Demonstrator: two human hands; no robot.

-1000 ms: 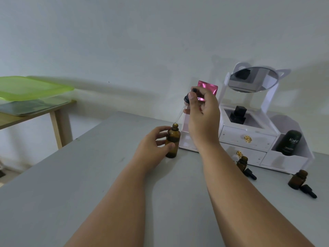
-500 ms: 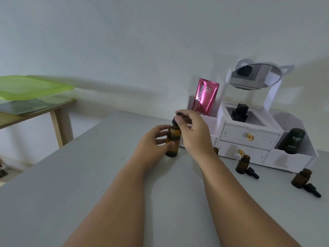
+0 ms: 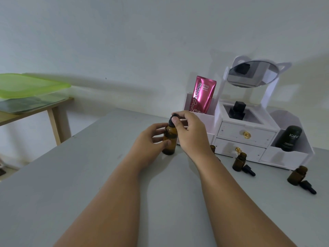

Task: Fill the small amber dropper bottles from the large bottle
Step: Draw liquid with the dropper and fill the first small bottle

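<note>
Change: dropper cap (image 3: 172, 121), lifted a second ago, now sits on large bottle (image 3: 170, 140), frame centre | right hand (image 3: 193, 133) fingers pinch cap | left hand (image 3: 148, 140) fingers wrap bottle | grey surface (image 3: 85, 184), white wall (image 3: 142, 41)

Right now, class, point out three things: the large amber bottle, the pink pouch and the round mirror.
large amber bottle (image 3: 171, 135): head view, on its brown glass body.
pink pouch (image 3: 203, 97): head view, middle of its front.
round mirror (image 3: 252, 75): head view, centre of the glass.
</note>
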